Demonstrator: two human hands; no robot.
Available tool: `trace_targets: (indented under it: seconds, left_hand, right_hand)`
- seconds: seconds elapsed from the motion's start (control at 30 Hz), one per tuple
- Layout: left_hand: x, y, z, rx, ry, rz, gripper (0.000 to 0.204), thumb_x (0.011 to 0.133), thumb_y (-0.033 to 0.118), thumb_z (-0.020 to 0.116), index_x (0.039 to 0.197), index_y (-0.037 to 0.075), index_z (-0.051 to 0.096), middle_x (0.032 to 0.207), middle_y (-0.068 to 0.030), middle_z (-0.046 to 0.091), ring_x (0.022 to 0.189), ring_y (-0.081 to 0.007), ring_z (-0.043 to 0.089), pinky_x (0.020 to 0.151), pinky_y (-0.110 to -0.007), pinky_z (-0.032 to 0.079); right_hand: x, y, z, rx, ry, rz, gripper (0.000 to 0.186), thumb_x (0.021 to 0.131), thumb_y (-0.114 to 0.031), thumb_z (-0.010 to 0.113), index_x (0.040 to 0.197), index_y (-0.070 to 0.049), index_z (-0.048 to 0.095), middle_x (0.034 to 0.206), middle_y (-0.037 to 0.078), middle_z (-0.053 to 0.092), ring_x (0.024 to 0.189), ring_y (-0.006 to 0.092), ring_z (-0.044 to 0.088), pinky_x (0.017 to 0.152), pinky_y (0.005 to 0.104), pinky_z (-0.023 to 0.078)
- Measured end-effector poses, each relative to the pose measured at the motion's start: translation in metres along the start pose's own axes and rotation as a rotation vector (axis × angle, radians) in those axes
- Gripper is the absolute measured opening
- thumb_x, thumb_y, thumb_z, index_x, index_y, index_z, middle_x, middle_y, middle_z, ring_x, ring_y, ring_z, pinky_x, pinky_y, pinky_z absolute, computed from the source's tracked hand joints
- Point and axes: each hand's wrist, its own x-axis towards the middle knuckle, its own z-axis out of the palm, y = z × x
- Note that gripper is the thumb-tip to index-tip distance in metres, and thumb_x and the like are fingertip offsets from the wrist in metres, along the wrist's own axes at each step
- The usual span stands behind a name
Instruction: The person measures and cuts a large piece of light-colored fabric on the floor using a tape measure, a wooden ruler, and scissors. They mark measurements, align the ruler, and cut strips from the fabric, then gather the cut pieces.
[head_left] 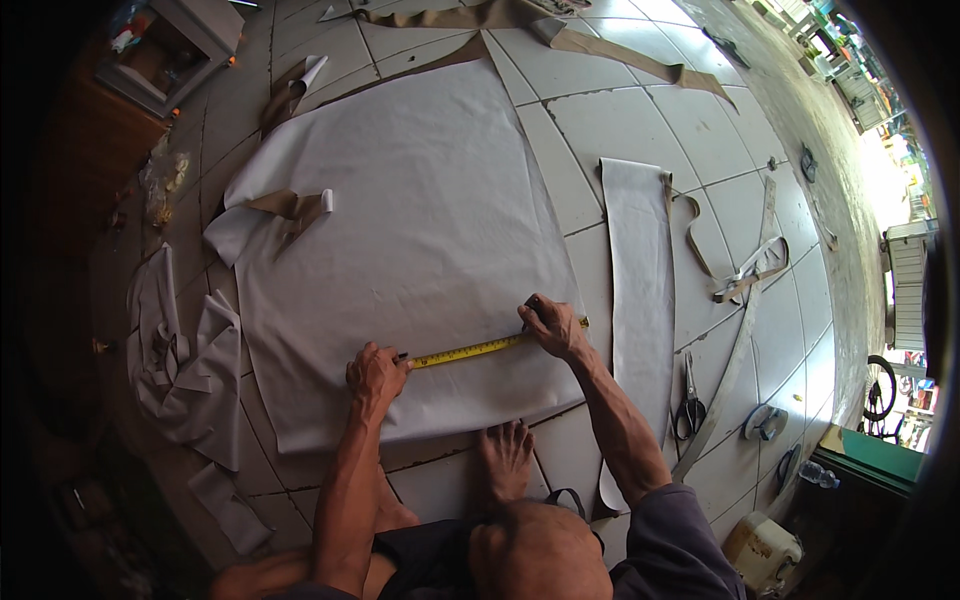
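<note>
A large sheet of pale grey-white fabric (400, 200) with a brown underside lies spread on the floor. Across its near part stretches a yellow tape measure (465, 352), pulled straight between my hands. My left hand (375, 378) is closed on the tape's left end, and a small dark tip sticks out at its fingers; I cannot make out what that is. Farther right, my right hand (550, 325) pinches the tape near the fabric's right edge. A short bit of yellow shows just beyond that hand.
Right of the sheet lie a long fabric strip (640, 300), scissors (689, 405), a long straightedge (735, 365) and a clear tape roll (764, 423). Crumpled fabric (195, 375) sits at left. Brown offcuts (640, 62) lie at the far side. My bare foot (507, 460) rests by the near edge.
</note>
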Motion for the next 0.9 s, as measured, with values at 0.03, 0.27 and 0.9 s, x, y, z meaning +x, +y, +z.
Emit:
trace_targets:
  seconds: [0.03, 0.27, 0.9]
  left_hand:
    - [-0.001, 0.0, 0.0, 0.005, 0.001, -0.001, 0.035, 0.087, 0.041, 0.08, 0.1, 0.009, 0.078, 0.106, -0.0118, 0.066, 0.103, -0.0323, 0.067, 0.09, -0.047, 0.054]
    - [-0.002, 0.002, 0.003, 0.017, 0.018, -0.004, 0.034, 0.087, 0.04, 0.08, 0.099, 0.008, 0.076, 0.104, -0.0119, 0.065, 0.101, -0.032, 0.066, 0.088, -0.048, 0.054]
    - [0.0, 0.007, 0.0, 0.032, -0.017, -0.053, 0.033, 0.089, 0.039, 0.079, 0.1, 0.009, 0.076, 0.105, -0.0113, 0.065, 0.103, -0.0315, 0.066, 0.09, -0.048, 0.053]
  right_hand:
    - [0.0, 0.006, 0.003, -0.002, -0.023, 0.0, 0.032, 0.102, -0.041, 0.061, 0.101, -0.01, 0.068, 0.084, 0.015, 0.07, 0.078, 0.0342, 0.07, 0.069, 0.0468, 0.053]
    - [-0.002, 0.009, 0.002, -0.01, -0.008, -0.117, 0.031, 0.101, -0.038, 0.064, 0.097, -0.008, 0.065, 0.08, 0.02, 0.064, 0.07, 0.0396, 0.061, 0.065, 0.0473, 0.05]
    - [-0.006, 0.02, 0.011, 0.013, 0.008, -0.222, 0.026, 0.101, -0.032, 0.064, 0.097, -0.006, 0.064, 0.083, 0.022, 0.064, 0.077, 0.046, 0.062, 0.065, 0.0511, 0.05]
